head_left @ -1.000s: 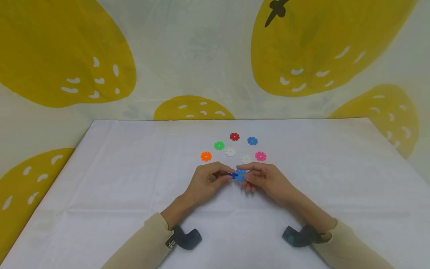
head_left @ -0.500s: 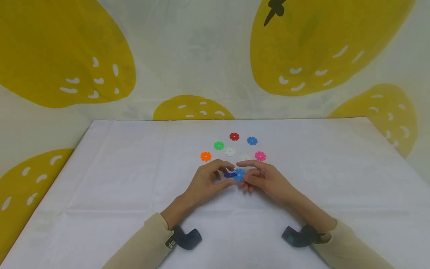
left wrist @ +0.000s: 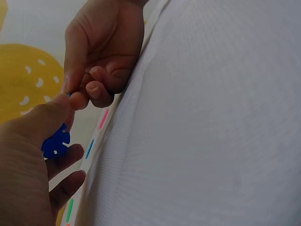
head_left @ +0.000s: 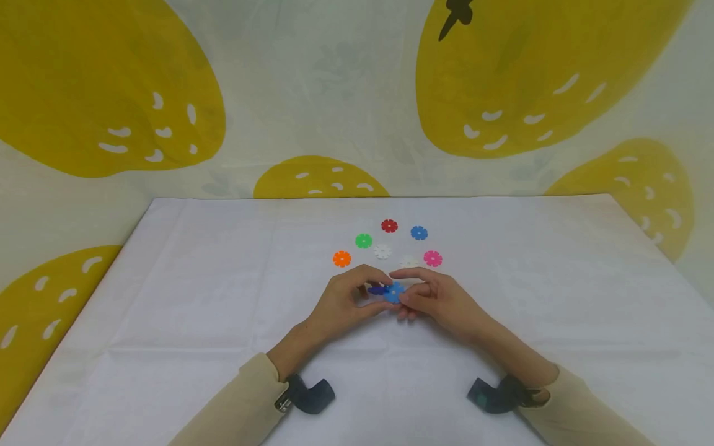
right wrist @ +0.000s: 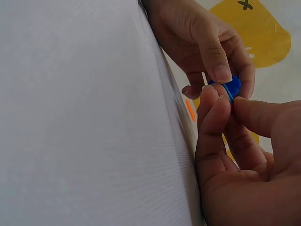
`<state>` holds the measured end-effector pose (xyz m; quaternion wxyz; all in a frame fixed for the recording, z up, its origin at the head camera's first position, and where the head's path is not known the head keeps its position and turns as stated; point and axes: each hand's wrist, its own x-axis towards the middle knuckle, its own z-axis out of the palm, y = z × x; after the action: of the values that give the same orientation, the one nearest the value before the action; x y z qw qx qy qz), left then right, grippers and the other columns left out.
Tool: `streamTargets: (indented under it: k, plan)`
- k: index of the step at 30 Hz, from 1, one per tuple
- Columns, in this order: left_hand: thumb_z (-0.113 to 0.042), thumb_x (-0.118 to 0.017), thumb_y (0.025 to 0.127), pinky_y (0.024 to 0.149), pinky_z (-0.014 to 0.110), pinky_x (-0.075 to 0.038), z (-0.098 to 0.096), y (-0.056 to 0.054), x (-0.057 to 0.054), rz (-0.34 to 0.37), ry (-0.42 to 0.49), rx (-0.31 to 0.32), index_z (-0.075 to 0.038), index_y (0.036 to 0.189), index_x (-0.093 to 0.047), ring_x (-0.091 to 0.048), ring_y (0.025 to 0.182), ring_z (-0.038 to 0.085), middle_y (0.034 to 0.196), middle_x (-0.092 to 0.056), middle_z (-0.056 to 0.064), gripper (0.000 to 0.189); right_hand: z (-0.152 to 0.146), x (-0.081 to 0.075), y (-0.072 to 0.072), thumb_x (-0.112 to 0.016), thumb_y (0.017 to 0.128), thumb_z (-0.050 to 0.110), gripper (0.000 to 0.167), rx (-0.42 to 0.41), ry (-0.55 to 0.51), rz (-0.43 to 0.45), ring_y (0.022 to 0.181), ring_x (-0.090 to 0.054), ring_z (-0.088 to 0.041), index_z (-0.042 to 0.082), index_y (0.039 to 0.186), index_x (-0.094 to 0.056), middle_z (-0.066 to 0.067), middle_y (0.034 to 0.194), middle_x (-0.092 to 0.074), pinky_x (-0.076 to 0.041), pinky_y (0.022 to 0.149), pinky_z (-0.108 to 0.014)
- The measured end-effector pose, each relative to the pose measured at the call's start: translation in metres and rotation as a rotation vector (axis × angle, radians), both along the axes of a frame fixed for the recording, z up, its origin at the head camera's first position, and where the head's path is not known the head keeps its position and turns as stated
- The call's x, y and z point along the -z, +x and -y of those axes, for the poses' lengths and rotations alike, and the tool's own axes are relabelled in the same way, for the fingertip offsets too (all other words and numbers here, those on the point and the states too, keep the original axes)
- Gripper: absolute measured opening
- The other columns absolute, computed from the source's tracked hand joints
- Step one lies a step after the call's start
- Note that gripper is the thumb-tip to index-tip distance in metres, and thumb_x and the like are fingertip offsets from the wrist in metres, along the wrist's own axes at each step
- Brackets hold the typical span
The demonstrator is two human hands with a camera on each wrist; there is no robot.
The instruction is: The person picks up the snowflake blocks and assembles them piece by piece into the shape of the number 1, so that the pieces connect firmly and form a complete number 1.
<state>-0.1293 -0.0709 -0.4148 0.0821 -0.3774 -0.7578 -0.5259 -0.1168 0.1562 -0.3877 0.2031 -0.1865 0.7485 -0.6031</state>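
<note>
A light blue interlocking snowflake disc (head_left: pixel 393 293) is joined edge to edge with a dark blue one (head_left: pixel 377 290), set at an angle to it. My right hand (head_left: pixel 443 303) pinches the light blue disc between thumb and fingers, its index finger stretched out above. From the other side, my left hand (head_left: pixel 343 297) holds the same disc, thumb low and index fingertip at its upper edge. The dark blue disc (left wrist: pixel 56 141) sits inside the curve of the left hand. In the right wrist view, the light blue disc shows only as a thin edge between the fingertips.
Beyond the hands, loose discs lie on the white cloth: orange (head_left: pixel 342 259), green (head_left: pixel 364 241), red (head_left: pixel 389 226), blue (head_left: pixel 419 233), pink (head_left: pixel 432 258) and white (head_left: pixel 382 251). Another white disc (head_left: pixel 409 263) is partly behind the right hand. A patterned curtain (head_left: pixel 334 93) stands behind.
The left hand has let go of the dark blue disc, opened round it and closed in on the light blue disc. The joined pair has shifted slightly left with the right hand.
</note>
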Motion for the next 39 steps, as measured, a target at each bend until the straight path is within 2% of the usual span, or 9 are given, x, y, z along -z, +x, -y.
streamTargets:
  k: [4,11,24,32,39]
  plan:
    - [-0.010,-0.080,0.077,0.072,0.026,-0.050,0.000,-0.001,0.000,-0.015,0.004,0.015,-0.011,0.109,-0.066,-0.058,0.090,0.007,0.104,-0.066,-0.004,0.035,0.000,-0.001,0.000,-0.059,0.095,0.013,0.042,-0.009,-0.008,0.005,0.080,-0.068,-0.031,0.009,0.135,-0.049,-0.013,0.090,-0.071,-0.054,0.078,-0.033]
    - [-0.007,-0.078,0.079,0.074,0.025,-0.051,0.000,-0.001,-0.003,-0.002,0.006,0.038,-0.008,0.110,-0.067,-0.060,0.090,0.008,0.104,-0.068,-0.001,0.033,0.000,-0.001,-0.002,-0.057,0.096,0.008,0.041,-0.058,-0.031,-0.021,0.078,-0.067,-0.032,0.005,0.136,-0.046,-0.015,0.090,-0.070,-0.054,0.077,-0.033]
    - [-0.005,-0.079,0.077,0.078,0.025,-0.052,-0.001,0.000,-0.010,0.011,0.016,0.031,-0.006,0.107,-0.069,-0.062,0.089,0.007,0.099,-0.069,0.001,0.032,0.000,-0.009,-0.003,-0.057,0.096,0.009,0.042,-0.047,-0.023,0.009,0.077,-0.067,-0.031,0.007,0.136,-0.046,-0.012,0.090,-0.070,-0.054,0.077,-0.034]
    - [-0.007,-0.079,0.078,0.080,0.025,-0.052,-0.002,0.001,-0.013,0.017,0.009,0.009,-0.006,0.106,-0.069,-0.063,0.088,0.006,0.098,-0.069,0.000,0.029,-0.002,-0.011,-0.006,-0.058,0.096,0.017,0.039,0.000,0.066,-0.017,0.076,-0.067,-0.028,0.009,0.133,-0.050,-0.009,0.088,-0.071,-0.054,0.075,-0.033]
    - [-0.005,-0.077,0.080,0.078,0.026,-0.053,-0.002,0.001,-0.012,0.016,0.026,0.009,-0.006,0.107,-0.069,-0.064,0.087,0.010,0.097,-0.069,0.002,0.028,-0.010,-0.017,-0.013,-0.061,0.095,0.015,0.032,0.146,0.201,-0.087,0.074,-0.065,-0.023,0.011,0.126,-0.058,-0.006,0.087,-0.070,-0.055,0.069,-0.032]
